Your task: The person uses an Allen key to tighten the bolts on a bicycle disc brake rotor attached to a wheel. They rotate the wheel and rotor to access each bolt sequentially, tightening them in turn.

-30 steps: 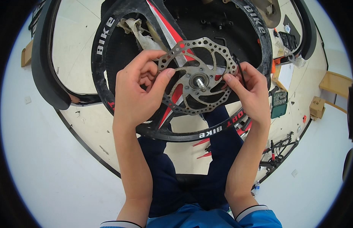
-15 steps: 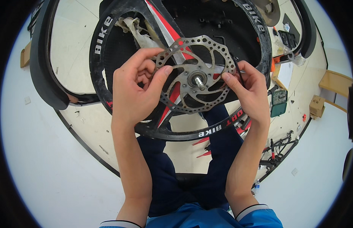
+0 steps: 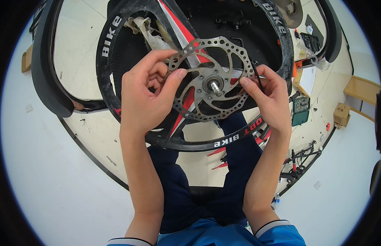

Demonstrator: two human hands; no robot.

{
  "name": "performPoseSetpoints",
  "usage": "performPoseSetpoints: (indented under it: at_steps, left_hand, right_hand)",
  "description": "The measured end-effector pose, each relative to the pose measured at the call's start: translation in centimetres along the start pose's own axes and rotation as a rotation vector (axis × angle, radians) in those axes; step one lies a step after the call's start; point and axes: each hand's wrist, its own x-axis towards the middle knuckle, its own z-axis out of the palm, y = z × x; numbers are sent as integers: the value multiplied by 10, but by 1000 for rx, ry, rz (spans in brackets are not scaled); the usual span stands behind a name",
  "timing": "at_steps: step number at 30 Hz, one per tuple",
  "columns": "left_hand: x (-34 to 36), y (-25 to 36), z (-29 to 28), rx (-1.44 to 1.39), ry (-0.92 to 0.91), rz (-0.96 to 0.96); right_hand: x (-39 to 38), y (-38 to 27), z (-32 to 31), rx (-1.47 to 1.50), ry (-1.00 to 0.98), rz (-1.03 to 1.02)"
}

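Note:
A silver brake disc (image 3: pixel 228 107) with drilled holes sits around the hub and threaded axle (image 3: pixel 215 88) of a black spoked bicycle wheel (image 3: pixel 186 144). My left hand (image 3: pixel 151 88) pinches the disc's left rim between thumb and curled fingers. On the opposite rim, my right hand (image 3: pixel 266 96) grips the disc with its thumb on top. A thin dark rod (image 3: pixel 256 74) runs out of the right fingers along the disc's edge. Beyond the disc shows the bent end of a hex key (image 3: pixel 238 39); whether it joins the rod I cannot tell. Several small bolts surround the hub.
The wheel lies over a black-topped stand or seat (image 3: pixel 206 20) and above my knees. A crumpled pale cloth (image 3: pixel 151 37) shows through the spokes. To the right are a green case (image 3: pixel 300 110), a cardboard box (image 3: pixel 341 115) and bicycle frame parts (image 3: pixel 297 164) on the floor.
The disc's far edge has shifted very slightly away from me. Both hands keep their grip in nearly the same place.

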Motion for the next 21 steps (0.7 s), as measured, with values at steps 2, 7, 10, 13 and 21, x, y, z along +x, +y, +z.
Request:
performPoseSetpoints:
  at_steps: [2,7,10,13,21]
  left_hand:
    - [0,-1,-1,0,-2,10]
    - [0,-3,1,-16,3,12]
    - [0,-3,0,-21,5,9]
    - [0,-2,1,-28,7,3]
    - [0,-1,1,-24,12,2]
  right_hand:
    - [0,-2,3,17,20,-16]
    - [0,-1,2,20,16,-2]
    - [0,0,0,6,-1,8]
    - [0,0,0,14,-1,0]
    - [-1,-3,2,17,5,3]
